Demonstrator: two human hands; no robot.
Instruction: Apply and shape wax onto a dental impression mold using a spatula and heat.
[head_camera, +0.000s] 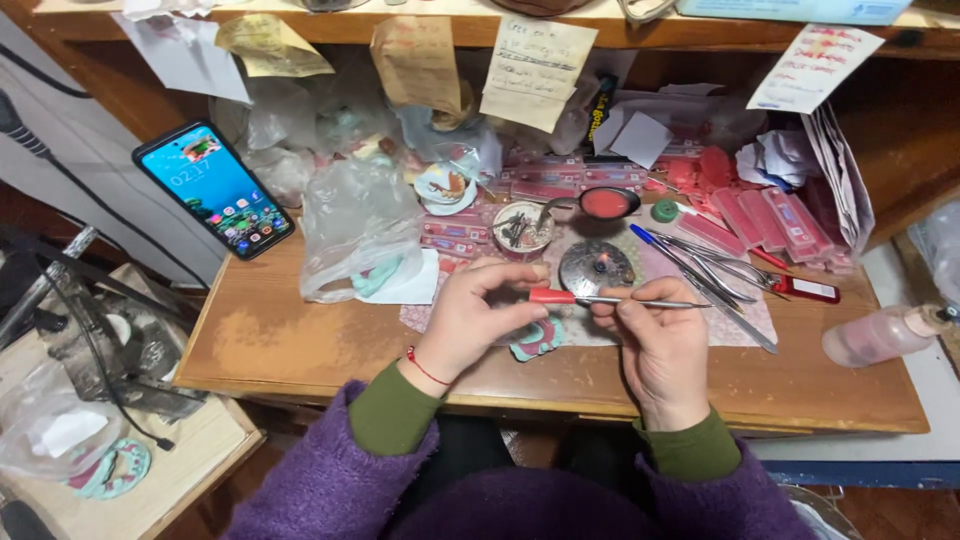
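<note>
The left hand (478, 318) was curled shut around the red handle end of a thin metal hand instrument (610, 299), thumb and forefinger pinching it from above. The right hand (655, 335) was closed on the same instrument further along its steel shaft, fingers wrapped over it, so the tool lay level between the two hands with its fine tip pointing right, past the right hand. Under the left hand, partly hidden by its fingers, lay a small pink and teal dental model (538, 340) on the wooden counter (300, 340).

Just beyond the hands sat a round metal dish (594, 266), and to its left a small round pot (523, 228) holding dark bits. A spoon-shaped holder with a red filling (606, 203) rested behind them. To the right, several steel instruments and a blue-tipped pen (700, 268) lay fanned out on a patterned cloth (745, 315). Flat pink boxes (770, 220) were stacked at the back right. A crumpled clear plastic bag (355, 225) stood left of the pot, and a smartphone (213, 188) with its screen lit leaned at the counter's left corner. A pale pink plastic bottle (880, 335) lay on its side at the right edge. Paper notes (535, 70) hung from the shelf above. The person wore purple sleeves over green cuffs, with a red cord at the left wrist
</note>
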